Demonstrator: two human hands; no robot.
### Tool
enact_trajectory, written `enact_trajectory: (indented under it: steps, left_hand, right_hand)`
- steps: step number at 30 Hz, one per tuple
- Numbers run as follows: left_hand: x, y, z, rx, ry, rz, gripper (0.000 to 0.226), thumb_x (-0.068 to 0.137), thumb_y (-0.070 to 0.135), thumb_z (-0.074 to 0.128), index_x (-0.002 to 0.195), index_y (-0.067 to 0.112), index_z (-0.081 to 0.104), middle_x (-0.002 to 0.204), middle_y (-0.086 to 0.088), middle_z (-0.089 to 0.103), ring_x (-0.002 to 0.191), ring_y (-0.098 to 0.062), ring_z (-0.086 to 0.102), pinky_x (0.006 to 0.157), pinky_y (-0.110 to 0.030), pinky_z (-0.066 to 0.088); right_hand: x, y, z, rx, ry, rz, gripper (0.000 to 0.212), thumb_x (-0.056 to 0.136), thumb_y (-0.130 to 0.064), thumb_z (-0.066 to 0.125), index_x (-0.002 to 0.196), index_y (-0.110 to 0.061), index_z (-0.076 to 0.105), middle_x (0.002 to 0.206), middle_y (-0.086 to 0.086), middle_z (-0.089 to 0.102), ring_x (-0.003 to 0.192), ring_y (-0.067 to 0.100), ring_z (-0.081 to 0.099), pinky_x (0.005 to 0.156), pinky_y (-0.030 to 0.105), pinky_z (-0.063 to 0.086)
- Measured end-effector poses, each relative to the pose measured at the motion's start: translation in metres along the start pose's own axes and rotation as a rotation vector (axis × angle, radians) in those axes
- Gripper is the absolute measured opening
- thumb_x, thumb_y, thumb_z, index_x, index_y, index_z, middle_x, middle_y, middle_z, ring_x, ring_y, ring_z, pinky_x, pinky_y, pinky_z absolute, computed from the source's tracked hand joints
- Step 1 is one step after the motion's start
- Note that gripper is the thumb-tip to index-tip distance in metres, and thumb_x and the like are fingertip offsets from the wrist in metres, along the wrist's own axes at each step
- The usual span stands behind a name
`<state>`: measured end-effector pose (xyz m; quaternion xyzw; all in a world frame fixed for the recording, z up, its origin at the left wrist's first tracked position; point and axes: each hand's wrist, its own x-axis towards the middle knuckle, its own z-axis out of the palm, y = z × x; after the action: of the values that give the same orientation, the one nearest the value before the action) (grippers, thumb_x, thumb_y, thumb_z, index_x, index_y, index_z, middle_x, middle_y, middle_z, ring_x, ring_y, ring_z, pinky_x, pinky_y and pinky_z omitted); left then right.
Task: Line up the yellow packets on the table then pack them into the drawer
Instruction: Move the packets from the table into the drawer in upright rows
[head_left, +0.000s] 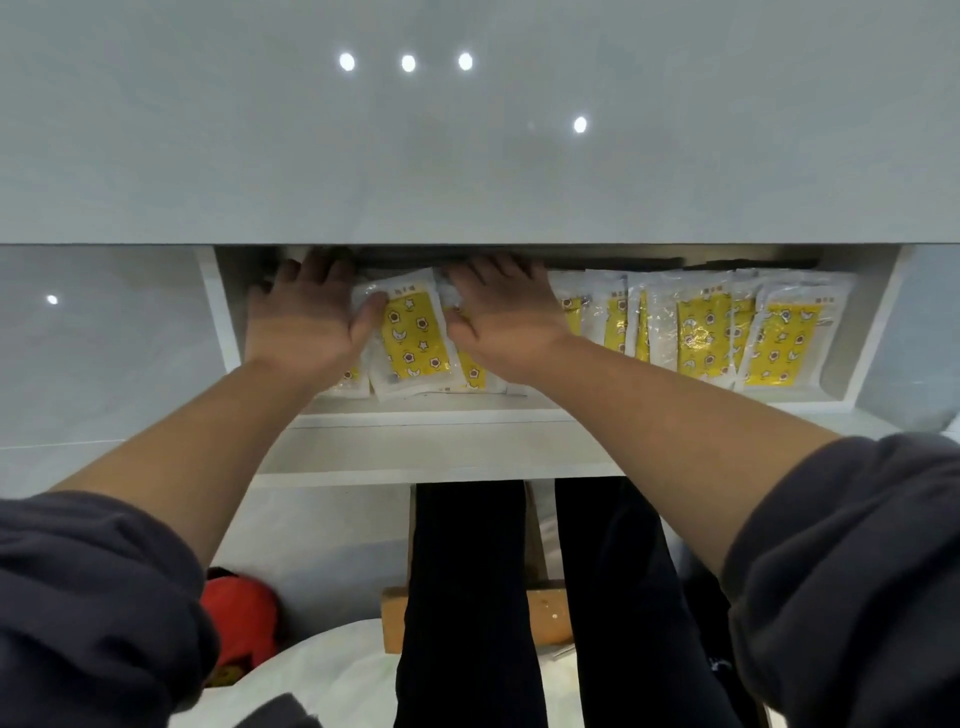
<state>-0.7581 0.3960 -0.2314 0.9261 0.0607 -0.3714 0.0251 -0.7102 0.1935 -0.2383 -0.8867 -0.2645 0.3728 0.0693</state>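
A white drawer (415, 415) stands pulled out under the grey table (467, 156). Several yellow packets in clear wrappers lie inside it in an overlapping row; one (413, 338) shows between my hands and more (701, 332) fill the right half. My left hand (306, 317) lies flat on the packets at the drawer's left end, its thumb touching the middle packet. Beside it, my right hand (501, 312) presses flat on the packets near the centre. The fingertips of both reach under the table edge. The packets beneath my palms are hidden.
The glossy table top reflects ceiling lights. The drawer's white side walls (218, 312) bound the row on the left and right. Below, my dark-clad legs (467, 597) are over a wooden stool (395, 618), with a red object (239, 618) on the floor at the left.
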Motion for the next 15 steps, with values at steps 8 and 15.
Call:
enact_trajectory:
  steps: [8, 15]
  left_hand:
    - [-0.030, 0.026, -0.012, 0.034, -0.026, 0.292, 0.067, 0.092, 0.053, 0.028, 0.148, 0.015, 0.029, 0.148, -0.014, 0.038, 0.139, -0.032, 0.032, 0.114, -0.058, 0.019]
    - [-0.045, 0.054, -0.015, 0.099, -0.019, 0.247, 0.074, 0.096, 0.047, 0.039, 0.153, 0.015, 0.006, 0.161, -0.013, 0.008, 0.148, -0.030, 0.009, 0.118, -0.053, 0.012]
  right_hand:
    - [-0.052, 0.011, -0.019, -0.045, -0.146, -0.109, 0.061, 0.096, -0.039, 0.035, 0.153, -0.028, 0.014, 0.162, -0.004, 0.003, 0.149, 0.021, 0.001, 0.118, 0.055, 0.004]
    - [-0.081, 0.036, -0.019, -0.151, -0.173, -0.147, 0.066, 0.096, -0.047, 0.035, 0.154, -0.027, 0.012, 0.162, 0.000, -0.008, 0.149, 0.023, -0.008, 0.118, 0.056, 0.001]
